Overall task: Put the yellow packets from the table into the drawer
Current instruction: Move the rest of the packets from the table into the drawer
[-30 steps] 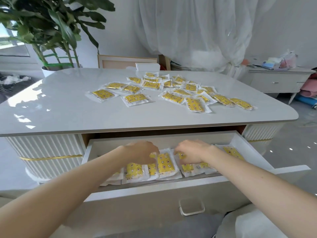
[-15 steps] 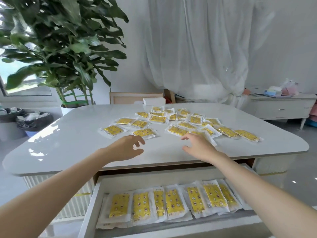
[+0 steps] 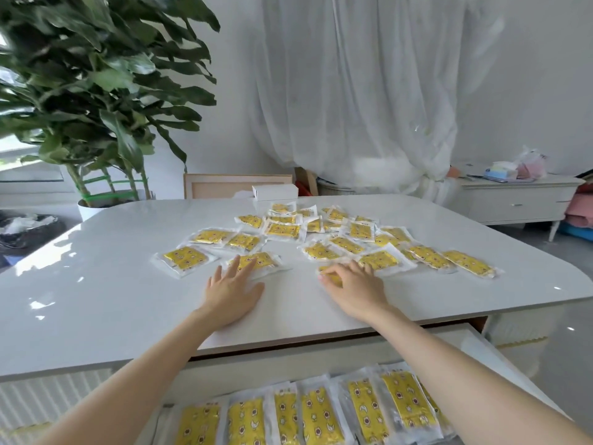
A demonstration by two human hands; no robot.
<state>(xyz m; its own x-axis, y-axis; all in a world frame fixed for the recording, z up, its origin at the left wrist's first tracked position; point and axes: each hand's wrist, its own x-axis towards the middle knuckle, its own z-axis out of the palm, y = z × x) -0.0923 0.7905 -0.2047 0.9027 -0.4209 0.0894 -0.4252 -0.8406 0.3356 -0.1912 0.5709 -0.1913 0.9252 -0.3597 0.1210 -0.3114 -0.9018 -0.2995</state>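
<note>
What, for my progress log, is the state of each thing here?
Drawer: pulled open.
Drawer packets: lying flat in a row.
Table packets: scattered on the table, some overlapping.
Left hand: flat, fingers straight, tips touching the left front packet.
Right hand: fingers curled on the right front packet, not yet lifted.
</note>
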